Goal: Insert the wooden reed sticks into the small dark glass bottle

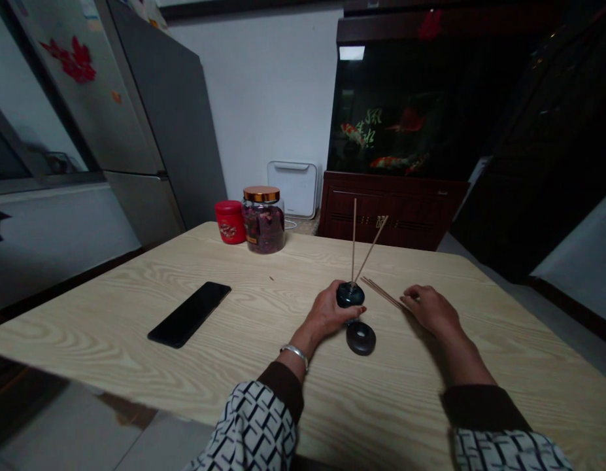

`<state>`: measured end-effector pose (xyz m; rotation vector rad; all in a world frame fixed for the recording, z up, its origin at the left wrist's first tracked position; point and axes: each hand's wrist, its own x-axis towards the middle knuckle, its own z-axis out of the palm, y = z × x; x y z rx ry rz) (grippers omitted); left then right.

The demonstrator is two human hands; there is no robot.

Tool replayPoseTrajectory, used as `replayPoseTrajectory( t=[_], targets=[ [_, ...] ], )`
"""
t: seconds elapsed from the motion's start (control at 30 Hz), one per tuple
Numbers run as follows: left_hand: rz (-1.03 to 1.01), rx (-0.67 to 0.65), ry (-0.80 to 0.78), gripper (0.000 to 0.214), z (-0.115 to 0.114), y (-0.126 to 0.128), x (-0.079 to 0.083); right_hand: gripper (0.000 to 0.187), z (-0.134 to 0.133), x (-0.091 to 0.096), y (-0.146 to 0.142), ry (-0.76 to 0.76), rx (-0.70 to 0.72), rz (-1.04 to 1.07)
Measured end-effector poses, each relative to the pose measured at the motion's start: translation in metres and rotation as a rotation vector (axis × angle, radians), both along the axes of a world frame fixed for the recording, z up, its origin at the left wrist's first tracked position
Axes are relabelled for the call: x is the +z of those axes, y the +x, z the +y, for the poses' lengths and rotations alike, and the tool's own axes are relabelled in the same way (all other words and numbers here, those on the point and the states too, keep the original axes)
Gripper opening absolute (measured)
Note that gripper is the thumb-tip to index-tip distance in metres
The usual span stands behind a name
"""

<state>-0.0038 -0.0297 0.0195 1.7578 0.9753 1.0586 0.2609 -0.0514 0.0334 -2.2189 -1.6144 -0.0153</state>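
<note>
My left hand [329, 307] is wrapped around a small dark glass reed diffuser bottle [350, 296] on the table. Two thin reed sticks [354, 242] stand in its neck, one nearly upright and one leaning right. To the right, several loose reed sticks [381, 292] lie at a slant, and my right hand [430, 311] has its fingers pinched at their near ends. Exactly how many sticks the fingers hold is hidden. A dark round ring with a central hole [360, 347] rests just in front of the bottle.
The wood-grain table [395, 386] also carries a black phone [189, 314] at left. Toward the back stand a red canister [230, 222] and a copper-lidded jar of dried petals [264, 226]. Behind are a fridge [170, 98] and a fish tank [386, 124].
</note>
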Motion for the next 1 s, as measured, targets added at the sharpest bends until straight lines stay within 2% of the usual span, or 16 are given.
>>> replayPoseTrajectory(
  t=[0.1, 0.27, 0.73, 1.0],
  targets=[
    [0.003, 0.004, 0.013, 0.051, 0.000, 0.000, -0.001, 0.020, -0.001, -0.009, 0.006, -0.141, 0.013, -0.047],
    [0.005, 0.003, 0.022, 0.050, 0.002, 0.002, -0.004, 0.014, 0.000, -0.008, -0.002, -0.162, 0.022, -0.037],
    [-0.003, -0.018, 0.024, 0.050, 0.005, 0.004, -0.005, 0.010, -0.001, -0.008, -0.005, -0.144, 0.018, 0.080],
    [0.023, -0.033, 0.024, 0.052, 0.006, 0.004, -0.004, 0.009, -0.004, -0.006, -0.007, -0.024, 0.051, 0.161]
  ],
)
